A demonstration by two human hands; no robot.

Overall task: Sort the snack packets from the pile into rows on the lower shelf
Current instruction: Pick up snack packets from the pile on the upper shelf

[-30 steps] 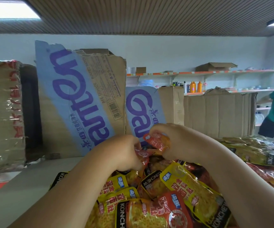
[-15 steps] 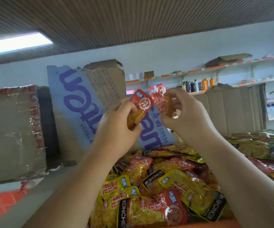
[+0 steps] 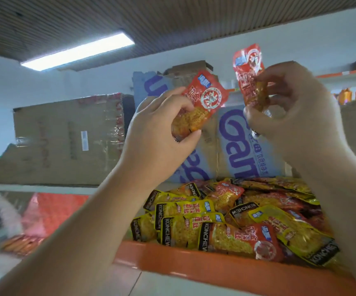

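Hands were apart at centre frame, each clamped on a packet: the left hand (image 3: pixel 160 133) pinched a red snack packet (image 3: pixel 202 99), the right hand (image 3: pixel 296 116) gripped a second red packet (image 3: pixel 248 73) upright. The pile (image 3: pixel 226 221) lay lower right, behind an orange shelf lip (image 3: pixel 194 259).

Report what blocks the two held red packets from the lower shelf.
The pile and its orange shelf edge lie directly below the packets, which must come out past that edge. What lies lower down is too blurred to judge.
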